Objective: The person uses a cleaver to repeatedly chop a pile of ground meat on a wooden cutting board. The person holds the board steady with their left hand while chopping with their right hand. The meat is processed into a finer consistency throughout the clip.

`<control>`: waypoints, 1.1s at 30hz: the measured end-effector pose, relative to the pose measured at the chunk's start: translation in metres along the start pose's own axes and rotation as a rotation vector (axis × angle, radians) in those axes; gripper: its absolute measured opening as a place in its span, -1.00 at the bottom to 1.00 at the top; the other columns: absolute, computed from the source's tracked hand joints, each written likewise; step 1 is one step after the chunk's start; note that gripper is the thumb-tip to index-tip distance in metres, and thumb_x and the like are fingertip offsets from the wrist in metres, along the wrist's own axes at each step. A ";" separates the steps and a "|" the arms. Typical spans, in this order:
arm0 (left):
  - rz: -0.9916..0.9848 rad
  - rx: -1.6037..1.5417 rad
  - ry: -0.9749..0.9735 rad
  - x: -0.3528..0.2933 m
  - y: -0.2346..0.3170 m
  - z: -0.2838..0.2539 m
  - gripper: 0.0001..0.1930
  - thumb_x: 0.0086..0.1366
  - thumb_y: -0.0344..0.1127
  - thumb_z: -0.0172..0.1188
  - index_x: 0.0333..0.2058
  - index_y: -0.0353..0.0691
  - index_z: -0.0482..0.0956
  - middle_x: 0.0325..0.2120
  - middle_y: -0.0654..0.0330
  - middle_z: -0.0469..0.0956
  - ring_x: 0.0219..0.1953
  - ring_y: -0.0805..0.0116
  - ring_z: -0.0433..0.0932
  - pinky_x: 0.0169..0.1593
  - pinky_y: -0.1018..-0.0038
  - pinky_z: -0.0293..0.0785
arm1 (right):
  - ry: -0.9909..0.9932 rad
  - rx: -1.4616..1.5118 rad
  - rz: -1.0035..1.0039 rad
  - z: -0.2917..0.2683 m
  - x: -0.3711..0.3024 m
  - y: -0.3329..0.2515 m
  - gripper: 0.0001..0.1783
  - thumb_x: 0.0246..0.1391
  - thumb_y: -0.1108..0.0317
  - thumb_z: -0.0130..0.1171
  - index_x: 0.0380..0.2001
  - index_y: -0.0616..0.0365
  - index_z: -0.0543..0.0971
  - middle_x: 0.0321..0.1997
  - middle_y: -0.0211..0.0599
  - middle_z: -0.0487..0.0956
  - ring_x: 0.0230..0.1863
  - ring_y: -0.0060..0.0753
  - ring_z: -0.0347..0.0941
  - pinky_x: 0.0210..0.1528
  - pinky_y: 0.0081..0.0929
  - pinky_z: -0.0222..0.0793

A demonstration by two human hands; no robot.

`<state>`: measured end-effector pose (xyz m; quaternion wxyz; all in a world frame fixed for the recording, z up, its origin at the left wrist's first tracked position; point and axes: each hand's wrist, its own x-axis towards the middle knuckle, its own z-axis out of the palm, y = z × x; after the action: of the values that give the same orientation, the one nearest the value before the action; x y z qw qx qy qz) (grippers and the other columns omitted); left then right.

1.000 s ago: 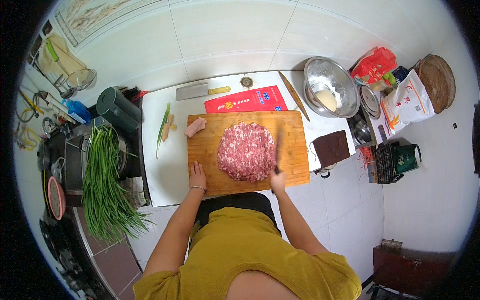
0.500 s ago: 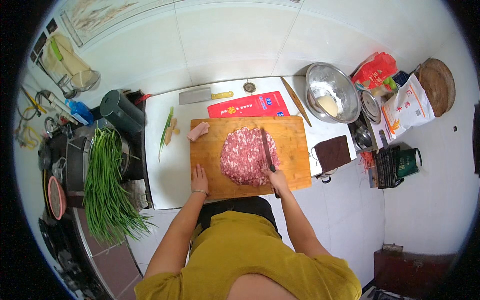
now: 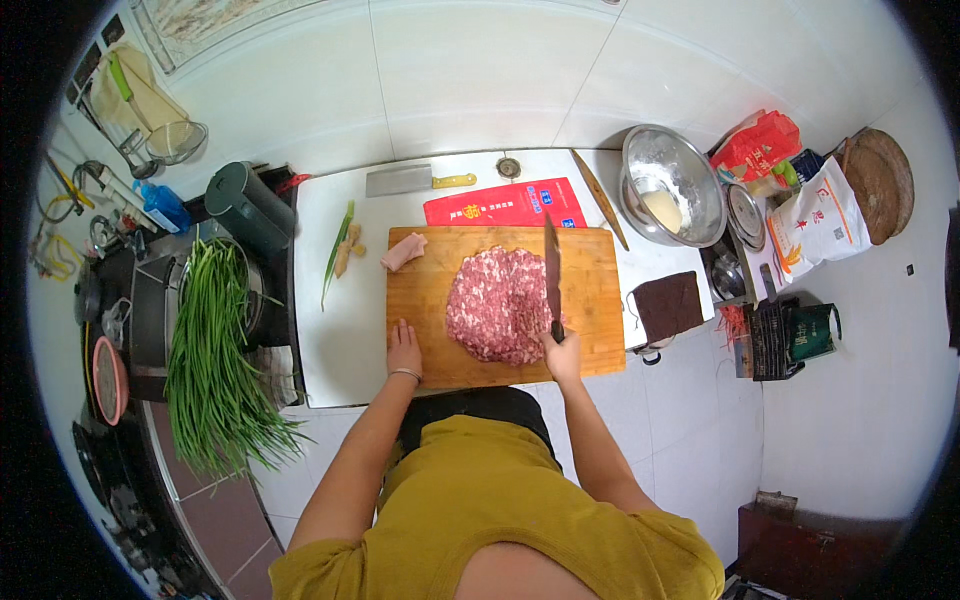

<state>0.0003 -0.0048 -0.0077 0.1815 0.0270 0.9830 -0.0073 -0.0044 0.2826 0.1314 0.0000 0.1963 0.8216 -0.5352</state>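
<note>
A flat, roundish mound of minced meat [image 3: 490, 305] lies on a wooden cutting board [image 3: 420, 305]. My right hand [image 3: 563, 352] is closed round the black handle of a knife [image 3: 553, 275]. Its blade points away from me along the right side of the mince; whether it touches the meat I cannot tell. Resting flat at the near left of the board, my left hand [image 3: 404, 352] has its fingers stretched out and holds nothing. A pale pink chunk of meat [image 3: 404, 252] sits on the board's far left corner.
Beyond the board lie a cleaver [image 3: 420, 180], a red packet [image 3: 508, 204] and a pointed wooden stick [image 3: 600, 200]. Spring onion [image 3: 338, 254] and ginger [image 3: 350, 245] are left of it. A steel bowl [image 3: 672, 186] stands far right; long green chives [image 3: 205, 370] hang over the left counter.
The knife has moved from over the mince to its right side, its blade now more plainly visible and tip farther forward. My left hand stays on the board. The whole view has shifted slightly.
</note>
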 end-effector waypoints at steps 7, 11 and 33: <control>-0.002 -0.016 -0.074 -0.003 -0.002 -0.024 0.07 -0.34 -0.22 0.38 0.12 -0.32 -0.14 0.18 0.02 -0.29 0.19 0.10 -0.17 0.13 0.41 0.09 | -0.155 -0.197 0.266 0.037 0.036 0.121 -0.78 -0.13 0.33 0.00 -0.69 0.25 0.43 -0.77 -0.28 0.40 -0.74 -0.47 0.34 -0.69 -0.53 0.16; 0.003 0.068 -0.040 -0.002 -0.001 -0.003 0.10 -0.35 -0.20 0.39 0.12 -0.34 -0.15 0.17 0.01 -0.29 0.19 0.10 -0.16 0.14 0.42 0.07 | -0.085 -0.008 0.078 0.007 -0.001 -0.017 -0.82 -0.19 0.38 0.04 -0.74 0.24 0.41 -0.78 -0.32 0.38 -0.76 -0.44 0.30 -0.71 -0.50 0.11; 0.023 -0.021 -0.156 -0.014 0.003 -0.054 -0.08 -0.16 -0.25 0.25 0.13 -0.29 -0.14 0.18 0.00 -0.31 0.20 0.11 -0.19 0.10 0.44 0.13 | -0.115 -0.014 -0.022 0.041 0.001 -0.029 -0.76 -0.23 0.35 0.08 -0.72 0.31 0.36 -0.76 -0.40 0.33 -0.73 -0.60 0.20 -0.71 -0.49 0.07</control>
<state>-0.0053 -0.0015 0.0475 0.2577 0.0357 0.9655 0.0028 -0.0235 0.2365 0.1388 0.0428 0.1563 0.8260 -0.5398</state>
